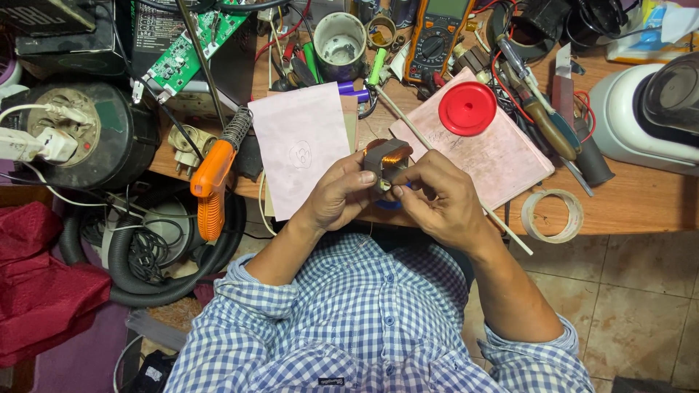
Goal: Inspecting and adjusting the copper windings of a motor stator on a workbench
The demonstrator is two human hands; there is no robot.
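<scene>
we've got the small motor core w/ copper coil [386,161] up off the desk [641,200], just above its front edge, prob. to turn it freely. left hand [338,195] fingers pinch its side, right hand [437,198] fingers narrow at its lower end; orange soldering gun [212,188] parked beside.
</scene>
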